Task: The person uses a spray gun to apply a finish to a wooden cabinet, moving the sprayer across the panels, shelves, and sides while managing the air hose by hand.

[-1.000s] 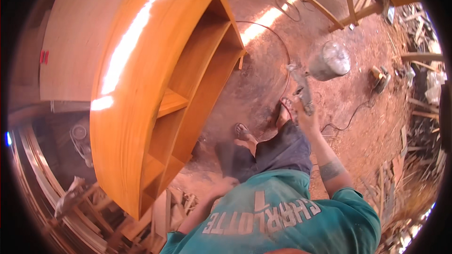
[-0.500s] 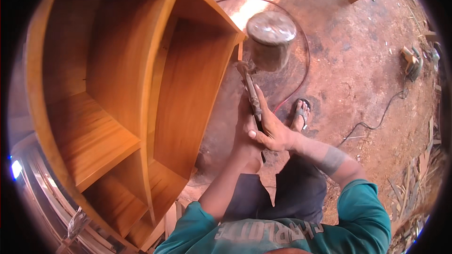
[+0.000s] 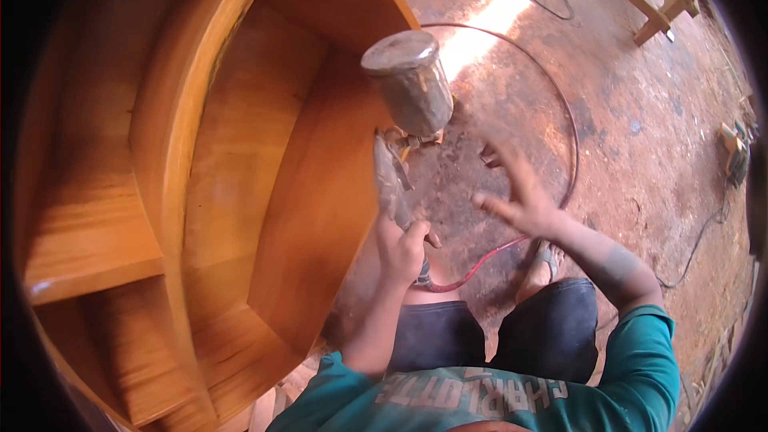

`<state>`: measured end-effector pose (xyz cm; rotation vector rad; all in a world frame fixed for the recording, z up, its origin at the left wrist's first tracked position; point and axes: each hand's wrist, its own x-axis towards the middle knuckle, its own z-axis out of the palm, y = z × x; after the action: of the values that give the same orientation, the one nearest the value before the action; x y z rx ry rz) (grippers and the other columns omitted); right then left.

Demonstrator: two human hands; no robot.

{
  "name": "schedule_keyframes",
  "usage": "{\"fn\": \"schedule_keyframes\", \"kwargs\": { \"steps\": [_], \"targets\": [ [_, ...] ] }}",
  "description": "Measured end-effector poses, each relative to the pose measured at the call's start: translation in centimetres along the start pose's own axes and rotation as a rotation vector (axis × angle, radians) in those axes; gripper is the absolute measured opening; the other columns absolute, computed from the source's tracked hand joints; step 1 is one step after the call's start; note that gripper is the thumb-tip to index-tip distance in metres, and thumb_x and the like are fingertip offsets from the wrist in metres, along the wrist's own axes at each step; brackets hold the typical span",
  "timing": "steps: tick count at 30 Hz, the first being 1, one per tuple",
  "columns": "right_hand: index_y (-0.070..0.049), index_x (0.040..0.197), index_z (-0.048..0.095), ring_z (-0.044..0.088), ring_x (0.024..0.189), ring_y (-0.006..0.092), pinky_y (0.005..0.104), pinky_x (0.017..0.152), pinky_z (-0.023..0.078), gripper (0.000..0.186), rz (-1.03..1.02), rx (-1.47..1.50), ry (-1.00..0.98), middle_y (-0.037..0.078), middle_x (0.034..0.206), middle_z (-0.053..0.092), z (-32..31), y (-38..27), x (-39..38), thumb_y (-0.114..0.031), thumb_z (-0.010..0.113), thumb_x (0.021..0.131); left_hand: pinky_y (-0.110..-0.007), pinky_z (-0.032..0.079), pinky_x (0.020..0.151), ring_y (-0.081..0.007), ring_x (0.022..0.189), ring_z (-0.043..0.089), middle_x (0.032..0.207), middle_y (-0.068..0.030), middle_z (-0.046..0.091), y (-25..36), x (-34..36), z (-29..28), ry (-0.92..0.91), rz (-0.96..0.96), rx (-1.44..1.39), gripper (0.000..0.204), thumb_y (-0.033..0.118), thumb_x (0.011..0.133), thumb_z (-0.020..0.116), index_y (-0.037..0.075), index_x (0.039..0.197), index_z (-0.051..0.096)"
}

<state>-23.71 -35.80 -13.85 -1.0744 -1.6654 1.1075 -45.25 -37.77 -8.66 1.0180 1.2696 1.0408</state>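
Note:
My left hand [image 3: 402, 252] is wrapped round the handle of a spray gun [image 3: 392, 180], close to the open side of a varnished wooden cabinet [image 3: 292, 184]. On the gun sits a grey metal paint cup [image 3: 414, 84] with a round lid, tilted slightly. A red hose [image 3: 480, 262] runs from the bottom of the handle. To the right, apart from the gun, my right hand [image 3: 526, 196] is raised over the floor with its fingers spread and smeared by motion. A small dark patch shows at its fingertips; what it is I cannot make out.
The hose loops across the stained floor [image 3: 624, 152] to the right of the gun. A wooden trestle [image 3: 668, 12] stands at the far right. By the right rim lies a power tool [image 3: 734, 148] with a cord. Cabinet shelves fill the left side.
My right hand has come off the spray gun and moved right, its fingers spreading. The gun and its cup have shifted left, in front of the cabinet. The view has turned too.

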Motion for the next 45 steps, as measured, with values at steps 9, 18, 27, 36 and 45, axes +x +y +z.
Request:
{"fn": "schedule_keyframes", "kwargs": {
  "steps": [9,18,27,36,45],
  "targets": [
    [-0.002,0.147,0.03,0.053,0.126,0.0341,0.0453,0.104,0.044,0.1,-0.26,0.004,0.233,0.024,0.135,0.053,-3.6,-9.7,8.0,-0.039,0.085,0.072,-0.027,0.047,0.052,-0.0119,0.054,0.057,0.072,-0.005,0.059,-1.9,-0.3,-1.1,-0.129,0.21,0.066,0.043,0.005,0.088,0.06,-0.005,0.129,0.05],
    [0.0,0.145,0.036,0.044,0.13,0.0403,0.0488,0.108,0.036,0.09,-0.171,-0.196,-0.055,0.025,0.142,0.044,2.9,0.2,2.4,-0.044,0.078,0.078,-0.024,0.04,0.045,-0.009,0.047,0.045,0.08,-0.0069,0.068,-2.5,2.6,-5.7,0.249,0.179,0.008,0.041,0.028,0.103,0.047,-0.001,0.131,0.052],
    [-0.008,0.11,0.067,0.066,0.103,0.0354,0.0497,0.102,0.04,0.038,0.542,-0.524,-0.857,0.02,0.104,0.07,9.8,17.8,-11.5,-0.034,0.065,0.083,-0.024,0.04,0.041,-0.0082,0.04,0.039,0.131,-0.0189,0.058,-2.3,7.6,-7.9,0.257,0.187,-0.031,0.05,0.04,0.102,0.044,0.001,0.133,0.046],
    [-0.002,0.072,0.064,0.063,0.07,0.0412,0.0514,0.073,0.047,0.021,0.588,-0.68,-0.061,0.022,0.068,0.064,-0.4,15.5,-13.2,-0.022,0.066,0.08,-0.027,0.037,0.045,-0.0105,0.041,0.039,0.131,-0.01,0.06,-1.2,15.9,-13.8,0.346,0.475,-0.261,0.05,0.048,0.1,0.045,0.01,0.132,0.045],
    [-0.001,0.073,0.064,0.063,0.066,0.0414,0.05,0.065,0.049,0.024,0.613,-0.644,-0.086,0.022,0.066,0.063,0.3,14.3,-12.2,-0.024,0.067,0.08,-0.027,0.038,0.047,-0.0109,0.041,0.038,0.132,-0.0075,0.061,-0.1,21.9,-11.9,0.371,0.559,-0.248,0.043,0.046,0.101,0.044,0.01,0.125,0.049]
  ]
}}
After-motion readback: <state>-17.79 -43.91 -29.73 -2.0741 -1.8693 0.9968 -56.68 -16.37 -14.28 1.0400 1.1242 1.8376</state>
